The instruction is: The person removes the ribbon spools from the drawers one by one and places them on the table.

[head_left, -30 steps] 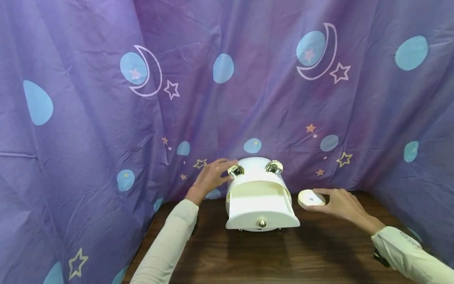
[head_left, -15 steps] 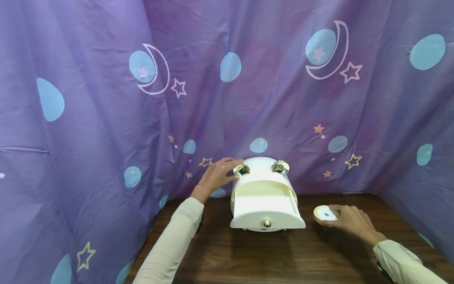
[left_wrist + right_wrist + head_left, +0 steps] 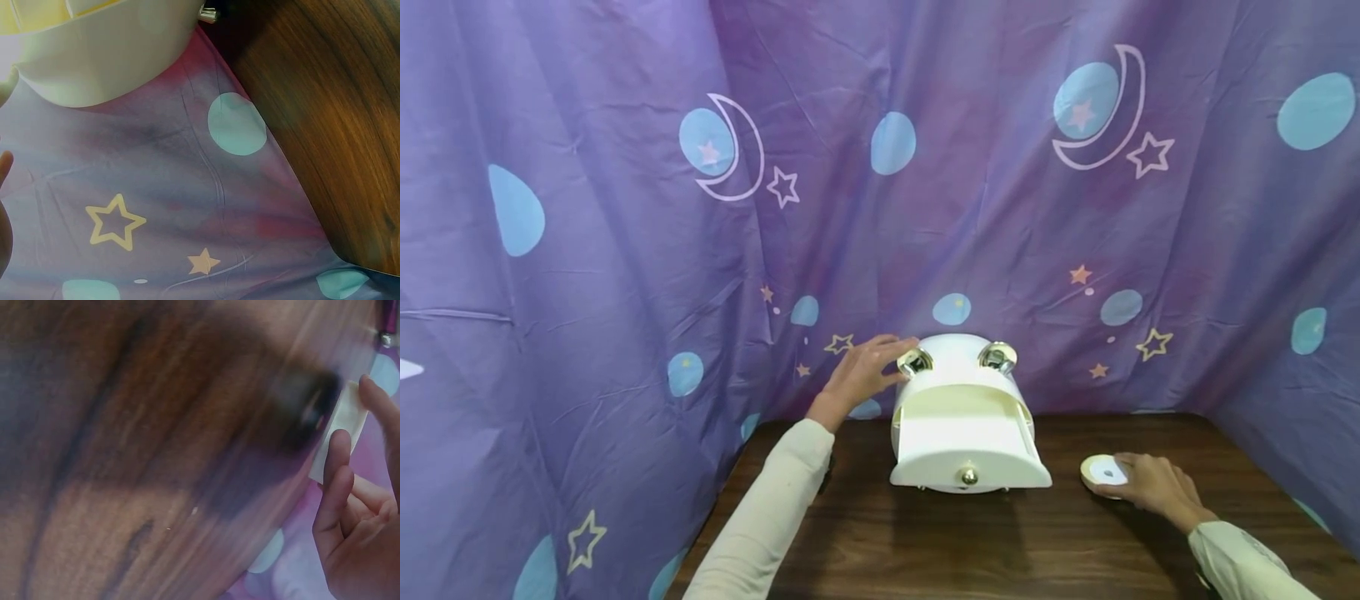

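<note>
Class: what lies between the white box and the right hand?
In the head view, the disc, pinched by the right hand, lies between; from disc to white box, the table is bare.

A purple cloth (image 3: 820, 242) hangs in creases and folds behind and on both sides of a dark brown wood table (image 3: 865, 550) with streaky grain and rounded far corners. Printed on it are pale blue ovals (image 3: 893, 143), thin white crescent moons (image 3: 750, 150), small orange stars (image 3: 1081, 275) and outlined yellow stars (image 3: 585, 542). The light falls brighter on the left side, and soft shadows darken parts of the tabletop
</note>
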The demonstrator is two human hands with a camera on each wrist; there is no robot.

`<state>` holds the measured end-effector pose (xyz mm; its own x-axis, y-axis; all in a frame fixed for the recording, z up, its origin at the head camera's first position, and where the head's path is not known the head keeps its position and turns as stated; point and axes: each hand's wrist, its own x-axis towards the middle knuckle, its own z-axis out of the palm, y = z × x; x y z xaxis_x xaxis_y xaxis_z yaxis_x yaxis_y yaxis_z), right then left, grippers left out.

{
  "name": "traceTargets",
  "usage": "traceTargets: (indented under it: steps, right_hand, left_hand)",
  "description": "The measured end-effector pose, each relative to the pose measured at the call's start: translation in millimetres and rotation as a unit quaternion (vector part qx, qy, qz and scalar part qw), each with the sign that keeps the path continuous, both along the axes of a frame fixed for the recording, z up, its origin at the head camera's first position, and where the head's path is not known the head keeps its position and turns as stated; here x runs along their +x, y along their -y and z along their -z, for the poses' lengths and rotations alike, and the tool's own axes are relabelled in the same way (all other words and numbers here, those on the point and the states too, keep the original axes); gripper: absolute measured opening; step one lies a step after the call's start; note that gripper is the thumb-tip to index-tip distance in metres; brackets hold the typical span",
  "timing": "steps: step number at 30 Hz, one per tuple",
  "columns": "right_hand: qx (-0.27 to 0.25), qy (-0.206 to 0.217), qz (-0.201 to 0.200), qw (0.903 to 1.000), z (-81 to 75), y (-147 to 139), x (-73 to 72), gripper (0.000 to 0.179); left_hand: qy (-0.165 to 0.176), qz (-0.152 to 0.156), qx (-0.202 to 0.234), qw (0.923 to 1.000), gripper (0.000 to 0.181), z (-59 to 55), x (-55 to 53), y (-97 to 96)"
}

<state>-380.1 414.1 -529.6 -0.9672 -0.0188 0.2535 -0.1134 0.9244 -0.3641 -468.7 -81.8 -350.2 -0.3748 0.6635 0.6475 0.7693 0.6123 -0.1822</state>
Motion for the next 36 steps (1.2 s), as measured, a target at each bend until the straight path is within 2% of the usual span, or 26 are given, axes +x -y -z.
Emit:
traceTargets:
  steps: [11, 17, 26, 31, 36]
  right_hand:
    - [-0.013, 0.014, 0.003, 0.9998, 12.4, -2.3, 3.5, 0.095]
    - [-0.011, 0.002, 0.002, 0.9999, 8.2, -1.1, 3.7, 0.096]
    - [-0.006, -0.026, 0.001, 0.9996, -12.9, -4.1, 5.9, 0.095]
    - [-0.013, -0.066, 0.007, 0.9977, -30.2, -2.7, 5.8, 0.091]
    - [-0.021, -0.101, -0.012, 0.9946, -53.7, 11.4, 8.2, 0.087]
  left_hand:
    - [0.000, 0.006, -0.001, 1.0000, 0.068, 0.6, 0.0, -0.1]
    - [-0.001, -0.003, 0.001, 1.0000, 0.067, 0.8, 1.2, 0.2]
    - [-0.005, -0.014, -0.001, 0.9999, 0.067, 2.8, 2.9, -0.7]
    - [-0.001, -0.014, -0.003, 0.9999, 0.067, 3.0, 1.9, -1.7]
    - [0.002, -0.013, -0.001, 0.9999, 0.068, 3.9, 1.2, -1.2]
